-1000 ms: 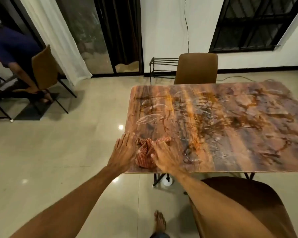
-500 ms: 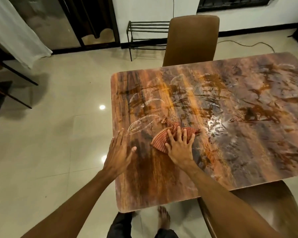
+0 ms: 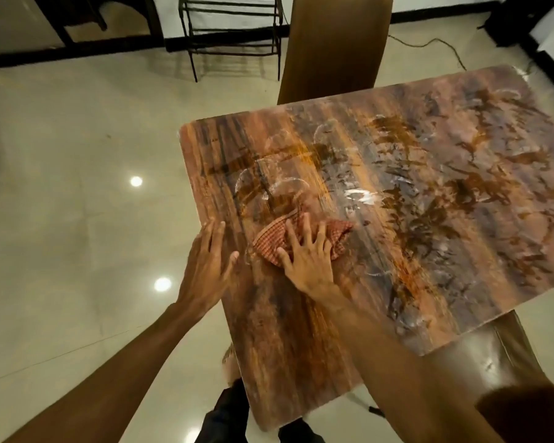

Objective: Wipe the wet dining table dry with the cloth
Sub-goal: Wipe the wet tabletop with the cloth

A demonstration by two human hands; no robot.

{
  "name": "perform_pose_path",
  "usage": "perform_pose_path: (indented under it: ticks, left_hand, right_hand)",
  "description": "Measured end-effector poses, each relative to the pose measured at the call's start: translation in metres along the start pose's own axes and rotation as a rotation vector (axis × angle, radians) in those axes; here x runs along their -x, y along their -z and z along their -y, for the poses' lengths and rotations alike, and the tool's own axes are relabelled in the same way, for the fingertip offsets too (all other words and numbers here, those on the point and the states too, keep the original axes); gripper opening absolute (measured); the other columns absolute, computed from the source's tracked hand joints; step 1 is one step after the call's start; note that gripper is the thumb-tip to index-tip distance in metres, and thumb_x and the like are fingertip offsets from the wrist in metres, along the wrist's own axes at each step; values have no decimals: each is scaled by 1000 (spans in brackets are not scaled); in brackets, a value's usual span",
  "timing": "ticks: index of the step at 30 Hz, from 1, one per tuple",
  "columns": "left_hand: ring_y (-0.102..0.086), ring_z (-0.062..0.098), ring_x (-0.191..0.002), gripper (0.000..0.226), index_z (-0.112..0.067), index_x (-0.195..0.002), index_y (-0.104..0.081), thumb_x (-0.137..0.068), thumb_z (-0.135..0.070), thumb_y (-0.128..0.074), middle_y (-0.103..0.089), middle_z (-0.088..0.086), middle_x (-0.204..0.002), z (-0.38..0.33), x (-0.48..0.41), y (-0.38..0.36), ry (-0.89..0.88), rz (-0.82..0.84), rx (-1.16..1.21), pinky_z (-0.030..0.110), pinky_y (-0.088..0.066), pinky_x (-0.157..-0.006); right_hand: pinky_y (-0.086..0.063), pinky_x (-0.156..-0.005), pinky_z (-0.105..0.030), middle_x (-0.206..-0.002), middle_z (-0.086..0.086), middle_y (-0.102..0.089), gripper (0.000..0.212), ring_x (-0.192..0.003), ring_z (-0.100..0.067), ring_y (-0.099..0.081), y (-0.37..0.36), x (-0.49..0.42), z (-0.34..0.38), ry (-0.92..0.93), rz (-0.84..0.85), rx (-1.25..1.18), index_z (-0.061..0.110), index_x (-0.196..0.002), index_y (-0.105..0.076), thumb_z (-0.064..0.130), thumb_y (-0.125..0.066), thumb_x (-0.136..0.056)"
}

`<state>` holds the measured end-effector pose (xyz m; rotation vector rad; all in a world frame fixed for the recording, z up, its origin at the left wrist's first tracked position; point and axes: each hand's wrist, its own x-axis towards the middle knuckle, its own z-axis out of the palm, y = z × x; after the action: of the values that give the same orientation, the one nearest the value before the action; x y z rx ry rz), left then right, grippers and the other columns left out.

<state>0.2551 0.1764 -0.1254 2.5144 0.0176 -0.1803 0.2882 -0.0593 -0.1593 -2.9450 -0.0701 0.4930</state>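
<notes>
We press our right hand flat, fingers spread, onto the checked cloth near the desk's left edge for wiping pressure; our left hand rests open beside it, bracing.

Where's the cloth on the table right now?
In the head view, the cloth lies on the table near its left edge, pinned flat under the right hand, with the left hand just beside it.

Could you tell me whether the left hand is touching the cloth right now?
Apart. The head view shows the left hand flat at the table edge, with a strip of bare tabletop between its thumb and the cloth under the right hand.
</notes>
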Motion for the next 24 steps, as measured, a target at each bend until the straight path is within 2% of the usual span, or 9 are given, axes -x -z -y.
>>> perform_pose_path:
  ticks: [5,7,10,12,15,17,18,21,24]
  left_hand:
    - [-21,29,-151,64,-15,-156,-23,-101,-41,-45,-18,9,-165,-28,17,-3,-69,75,22,46,-26,-121]
    - [-18,27,-152,64,-17,-157,-23,-102,-41,-44,-16,7,-166,-41,24,-10,-87,87,15,46,-25,-121]
    - [-16,24,-152,64,-19,-157,-22,-102,-43,-42,-16,5,-166,-60,38,-22,-131,98,0,45,-23,-121]
    - [-15,23,-153,64,-18,-157,-23,-102,-44,-41,-16,4,-166,-75,51,-32,-141,113,-20,45,-22,-122]
    - [-14,23,-153,63,-17,-157,-22,-103,-41,-41,-15,5,-166,-99,77,-47,-130,127,-3,46,-19,-123]
    - [-12,22,-153,62,-15,-157,-22,-103,-38,-43,-15,7,-166,-117,95,-61,-155,130,-7,45,-15,-124]
    - [-11,22,-153,62,-14,-157,-23,-103,-39,-42,-15,7,-166,-126,103,-70,-161,134,-23,44,-15,-124]
    - [-10,21,-154,66,-16,-157,-22,-100,-46,-39,-13,6,-166,-143,123,-90,-137,164,-46,46,-16,-124]
    - [-12,22,-153,66,-16,-157,-23,-101,-49,-38,-15,6,-166,-152,138,-105,-149,166,-67,46,-17,-124]
  right_hand:
    - [-26,-122,-64,-176,1,7,64,-160,-42,-3,-46,115,15,294,50,12,37,-163,-25,66,-25,-106]
    - [-16,-125,-66,-175,2,12,67,-160,-41,3,-40,120,-31,177,-12,26,43,-165,-15,71,-23,-104]
    - [1,-125,-67,-175,-6,15,70,-158,-46,13,-15,115,-95,-163,-22,-2,43,-165,-1,70,-20,-104]
    - [6,-123,-68,-174,-9,13,70,-156,-47,18,-17,130,-96,-201,-25,-18,41,-165,1,68,-19,-104]
    - [1,-121,-74,-175,-7,8,67,-157,-48,14,-46,184,-58,66,-10,-19,40,-165,-16,66,-25,-104]
    - [-4,-118,-78,-176,-3,0,64,-159,-43,5,-55,212,-71,203,-4,16,41,-162,-28,67,-27,-104]
    - [0,-117,-80,-176,-1,-1,64,-160,-40,4,-50,214,-96,205,-22,45,42,-162,-28,69,-24,-104]
    - [16,-115,-78,-175,1,10,67,-159,-37,16,-28,191,-183,-48,-45,75,45,-164,-8,72,-17,-103]
    - [6,-121,-74,-175,-3,12,69,-158,-39,17,-16,178,-222,-218,-66,-19,42,-165,-1,68,-18,-104]
